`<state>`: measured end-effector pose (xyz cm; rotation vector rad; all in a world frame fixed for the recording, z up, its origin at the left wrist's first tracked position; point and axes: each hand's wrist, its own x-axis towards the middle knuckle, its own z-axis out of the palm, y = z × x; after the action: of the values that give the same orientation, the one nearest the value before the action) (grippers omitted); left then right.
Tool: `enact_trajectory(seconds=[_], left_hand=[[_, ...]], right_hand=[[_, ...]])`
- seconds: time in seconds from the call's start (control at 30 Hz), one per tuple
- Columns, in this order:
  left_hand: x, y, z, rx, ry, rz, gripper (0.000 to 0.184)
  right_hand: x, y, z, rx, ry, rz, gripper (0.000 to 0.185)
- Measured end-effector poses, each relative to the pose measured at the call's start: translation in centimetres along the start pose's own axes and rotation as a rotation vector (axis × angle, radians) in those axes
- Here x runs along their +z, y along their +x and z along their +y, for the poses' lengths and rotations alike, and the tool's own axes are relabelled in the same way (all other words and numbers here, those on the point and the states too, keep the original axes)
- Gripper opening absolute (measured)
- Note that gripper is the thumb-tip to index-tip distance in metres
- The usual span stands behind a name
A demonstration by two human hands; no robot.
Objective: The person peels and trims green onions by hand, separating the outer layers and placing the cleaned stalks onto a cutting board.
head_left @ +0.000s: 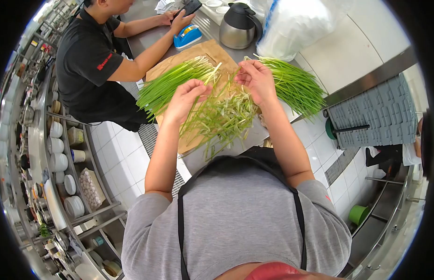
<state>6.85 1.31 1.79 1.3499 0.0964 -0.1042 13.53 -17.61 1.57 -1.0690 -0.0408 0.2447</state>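
Note:
Both my hands are over a heap of pale, limp chive trimmings (231,112) on brown paper (186,148). My left hand (191,97) is closed in a pinch on a chive stalk, whose whitish end points up and to the right. Opposite it, my right hand (258,80) pinches a thin green chive strand at its fingertips; the fingers partly hide it. One bundle of long green chives (172,86) lies beyond my left hand. Another chive bundle (295,84) lies to the right of my right hand.
Across the counter a co-worker (88,65) in black holds a phone (189,8). A blue tape dispenser (188,36), a steel thermal jug (238,28) and a white plastic bag (296,28) stand at the back. Shelves of bowls (58,161) line the left; grey crates (373,114) stand right.

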Motion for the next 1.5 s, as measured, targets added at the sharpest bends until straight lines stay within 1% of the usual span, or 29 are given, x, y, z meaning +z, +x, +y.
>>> enact_trajectory(seconds=[0.1, 0.23, 0.33, 0.43, 0.53, 0.63, 0.67, 0.77, 0.8, 0.9, 1.0, 1.1, 1.2, 1.3, 1.4, 1.5], left_hand=[[0.6, -0.1, -0.7, -0.105, -0.049, -0.077, 0.011], [0.5, -0.5, 0.2, -0.062, 0.141, -0.113, 0.012], [-0.1, -0.7, 0.6, -0.048, 0.211, -0.099, 0.013], [-0.8, -0.9, 0.9, -0.036, 0.308, -0.119, 0.016], [-1.3, -1.0, 0.9, -0.020, 0.375, -0.130, 0.019], [-2.0, -1.0, 0.8, -0.016, 0.392, -0.092, 0.019], [-2.4, -0.9, 0.9, -0.018, 0.387, -0.059, 0.018], [-3.6, -0.7, 0.5, -0.049, 0.395, -0.006, 0.017], [-3.9, -0.7, 0.3, -0.070, 0.392, -0.001, 0.016], [-4.6, -0.5, -0.5, -0.117, 0.341, 0.002, 0.016], [-4.3, -0.4, -0.7, -0.123, 0.333, -0.024, 0.016], [-3.6, -0.6, -0.4, -0.133, 0.327, -0.066, 0.016], [-3.1, -0.8, 0.0, -0.140, 0.299, -0.088, 0.016], [-2.8, -1.0, -0.2, -0.143, 0.264, -0.085, 0.017], [-3.4, -0.9, -0.8, -0.124, 0.262, -0.070, 0.018], [-4.0, -0.9, -0.8, -0.115, 0.218, -0.035, 0.018]], right_hand=[[0.2, -0.3, 0.0, -0.028, 0.037, -0.037, 0.007], [-0.3, -0.8, -0.4, -0.108, -0.031, -0.062, 0.006], [-1.6, -1.2, -0.7, -0.155, -0.337, -0.215, 0.012], [-2.2, -1.7, -1.2, -0.177, -0.514, -0.285, 0.015], [-2.7, -1.8, -1.7, -0.199, -0.692, -0.249, 0.014], [-3.3, -1.8, -2.1, -0.089, -0.942, -0.228, 0.021], [-3.3, -2.3, -2.2, -0.002, -1.104, -0.272, 0.023], [-6.5, -2.0, 2.8, -0.220, -1.614, -0.474, 0.019], [-6.2, -2.6, 3.2, -0.108, -1.625, -0.390, 0.016], [-4.7, -3.2, 3.1, -0.363, -1.185, -0.202, 0.014], [-2.7, -3.2, 2.1, -0.769, -0.994, -0.120, 0.013], [-1.8, -2.5, 2.0, -0.996, -1.097, -0.180, 0.013], [-2.1, -2.5, 2.5, -0.963, -1.259, -0.265, 0.015], [-2.4, -2.2, 2.8, -0.942, -1.268, -0.289, 0.012], [-2.4, -2.1, 2.5, -0.514, -0.736, -0.127, 0.011], [-3.6, -1.9, 2.4, -0.189, -0.674, -0.235, 0.015]])
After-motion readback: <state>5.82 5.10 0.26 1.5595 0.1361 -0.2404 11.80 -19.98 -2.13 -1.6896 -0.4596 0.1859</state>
